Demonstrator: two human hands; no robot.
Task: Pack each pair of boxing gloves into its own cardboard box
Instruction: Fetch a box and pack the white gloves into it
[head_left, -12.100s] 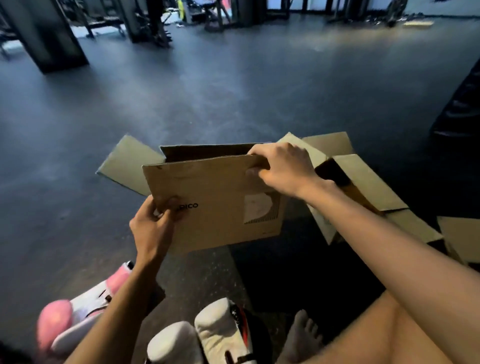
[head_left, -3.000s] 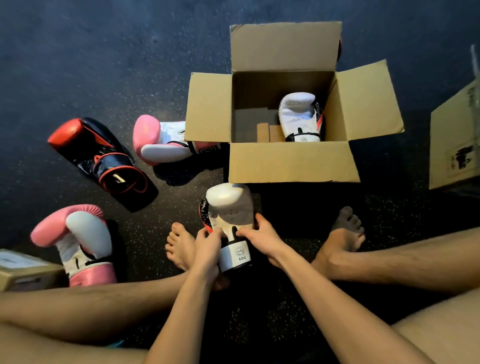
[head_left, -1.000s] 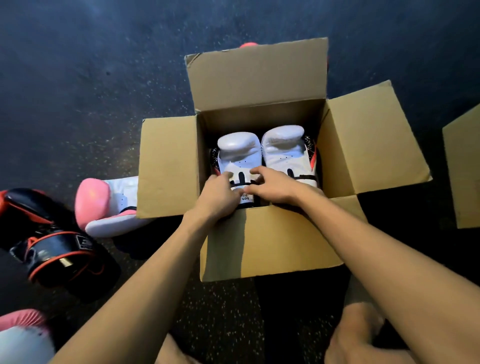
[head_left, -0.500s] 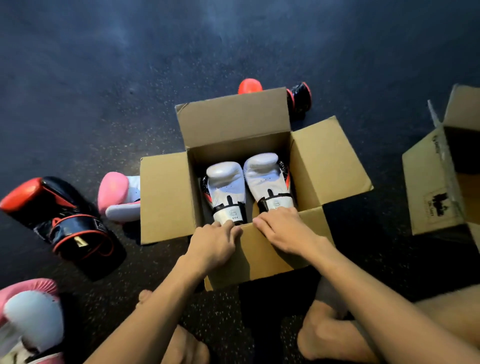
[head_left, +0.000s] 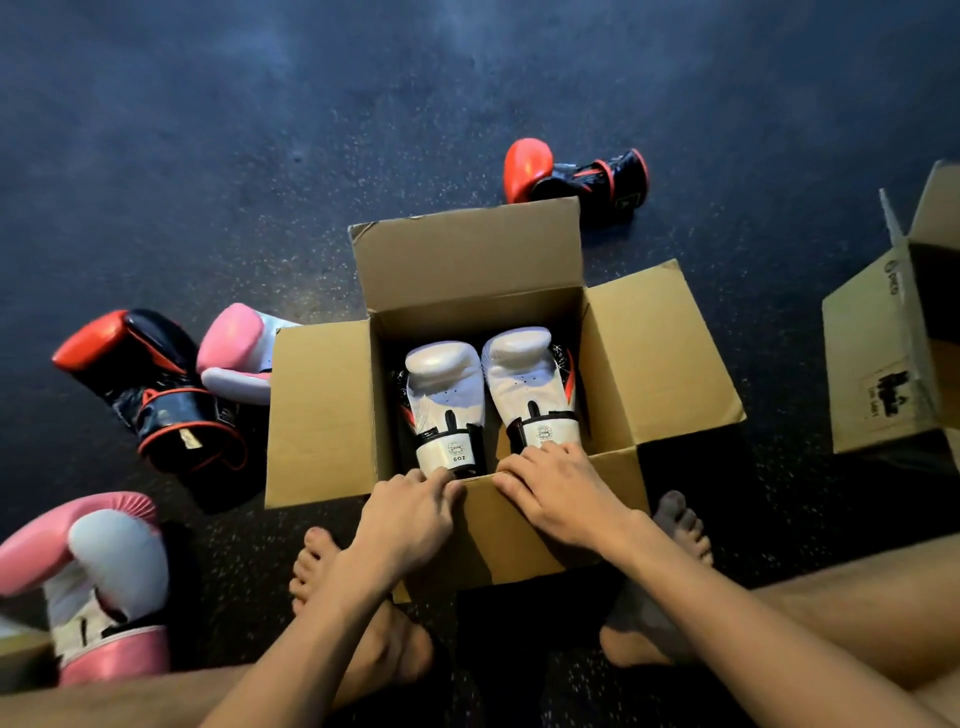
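Note:
An open cardboard box (head_left: 467, 260) stands on the floor in front of me with all its flaps spread. Inside, two white boxing gloves lie side by side, cuffs toward me: one on the left (head_left: 444, 400) and one on the right (head_left: 530, 384). My left hand (head_left: 410, 514) rests on the box's near edge with fingers bent, holding nothing. My right hand (head_left: 561, 493) lies flat on the same edge, fingertips by the right glove's cuff.
A red-and-black glove (head_left: 150, 389) and a pink-and-white glove (head_left: 234, 353) lie left of the box. Another pink glove (head_left: 93, 571) stands near my left leg. A second red-and-black glove (head_left: 571, 174) lies behind the box. Another open box (head_left: 893, 364) sits at the right. My bare feet (head_left: 675, 525) flank the box.
Both hands have let go of the second white glove, come out of the box and settled on its near edge. The view has pulled back, showing more floor.

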